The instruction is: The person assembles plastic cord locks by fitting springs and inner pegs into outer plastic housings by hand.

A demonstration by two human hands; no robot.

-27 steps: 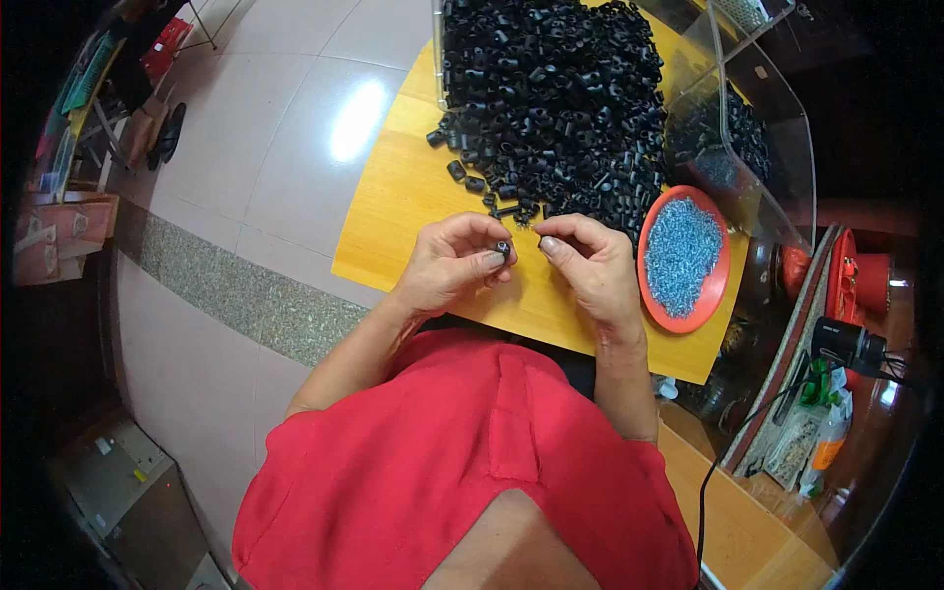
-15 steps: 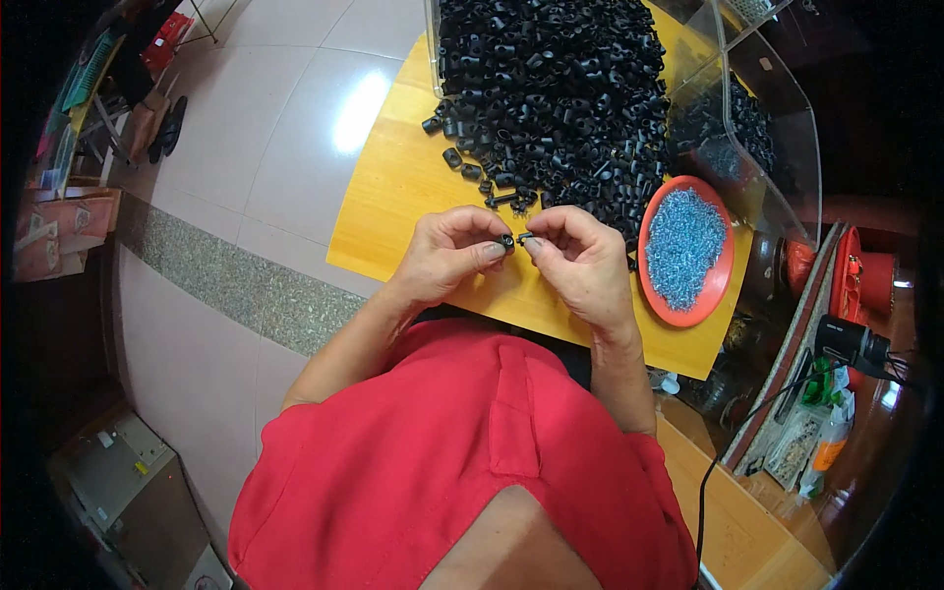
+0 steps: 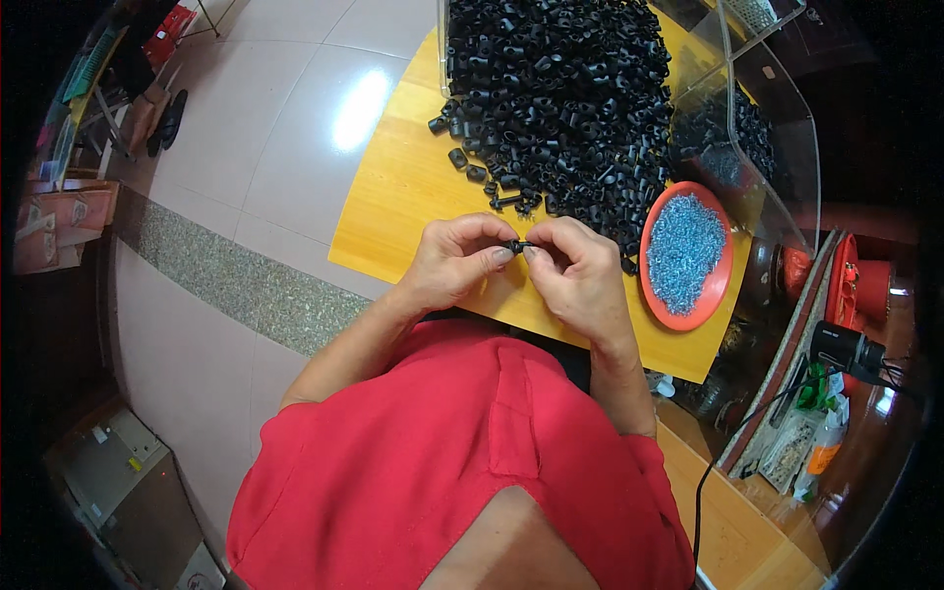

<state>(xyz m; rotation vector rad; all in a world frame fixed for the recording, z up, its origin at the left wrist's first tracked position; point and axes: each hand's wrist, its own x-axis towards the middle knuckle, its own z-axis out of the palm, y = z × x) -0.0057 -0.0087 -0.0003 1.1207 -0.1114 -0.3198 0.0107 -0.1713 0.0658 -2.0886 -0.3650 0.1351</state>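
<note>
Over the near edge of the yellow tabletop, my left hand [image 3: 454,258] and my right hand [image 3: 582,273] meet fingertip to fingertip. Between thumb and forefinger of the left is a small black plastic cylinder [image 3: 514,247], mostly covered by the fingers. The right pinches a thinner black piece, now against the cylinder; whether it sits inside cannot be made out. Just beyond my hands spreads a large heap of black plastic parts [image 3: 560,108], short hollow cylinders among them. Right of my right hand, a red oval plate [image 3: 691,322] holds many tiny shiny bluish-silver pieces [image 3: 685,254].
The heap lies on the yellow tabletop [image 3: 388,211] within clear plastic walls [image 3: 801,167]. On a brown surface at the right stand a black device [image 3: 846,349] with a cable and some packets [image 3: 824,447]. A grey metal box [image 3: 123,472] is at lower left.
The two black pieces, slightly apart before, have come together as my right fingertips moved left toward the left hand. The view has shifted slightly.
</note>
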